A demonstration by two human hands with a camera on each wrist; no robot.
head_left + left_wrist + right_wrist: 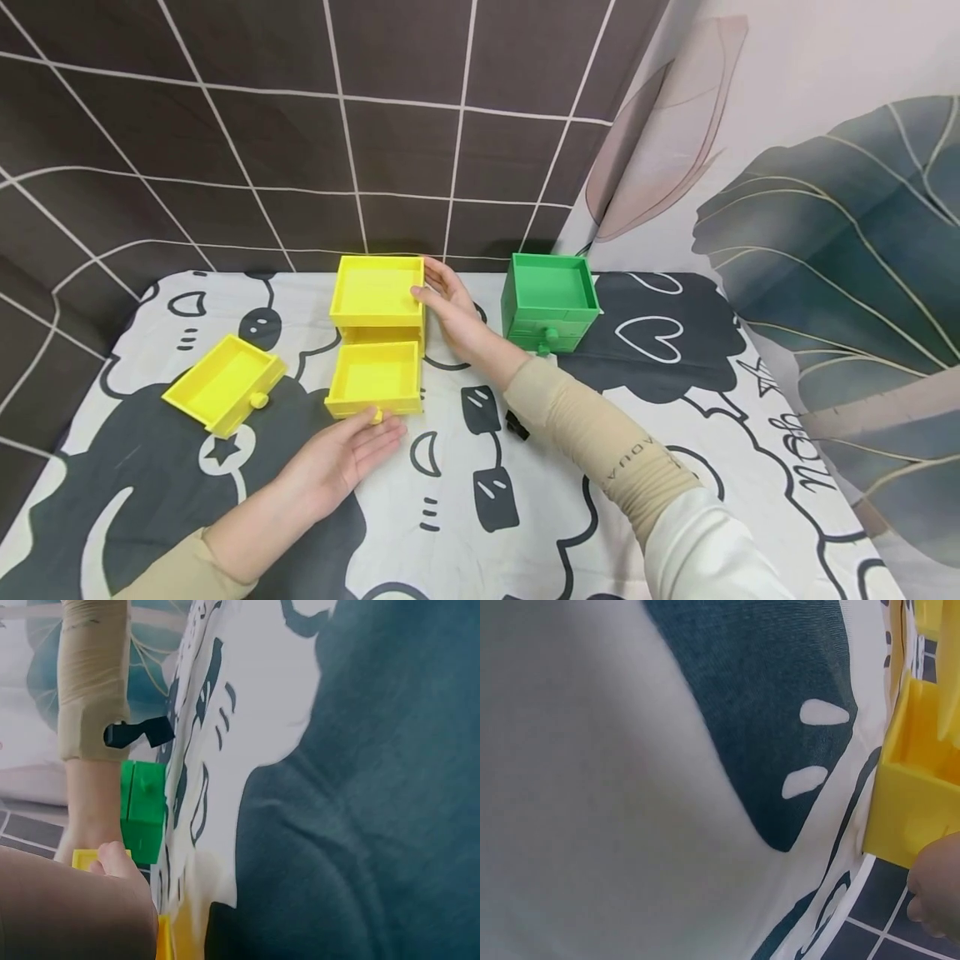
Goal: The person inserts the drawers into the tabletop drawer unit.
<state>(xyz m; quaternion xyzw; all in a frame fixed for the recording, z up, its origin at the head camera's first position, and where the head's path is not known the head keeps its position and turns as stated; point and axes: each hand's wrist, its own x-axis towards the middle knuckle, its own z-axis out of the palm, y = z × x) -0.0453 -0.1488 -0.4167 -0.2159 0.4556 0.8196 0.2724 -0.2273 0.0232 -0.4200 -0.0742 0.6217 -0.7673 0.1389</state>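
Note:
A small yellow drawer cabinet (378, 292) with a shallow tray top stands near the wall. My right hand (455, 315) grips its right side, thumb over the top rim and fingers along the side wall. Directly before its open front is a yellow drawer (348, 409); whether the drawer's back edge sits inside the cabinet, I cannot tell. With the palm turned up, my left hand (337, 462) pinches the drawer's round knob (377, 415). In the left wrist view the left hand (82, 904) hides most of the drawer.
A second yellow drawer (225, 383) lies loose to the left, turned at an angle, knob toward the right. To the right stands a green drawer cabinet (551, 287) with knobs in front. A patterned cloth (450, 533) covers the surface; a dark gridded wall (405, 150) rises behind.

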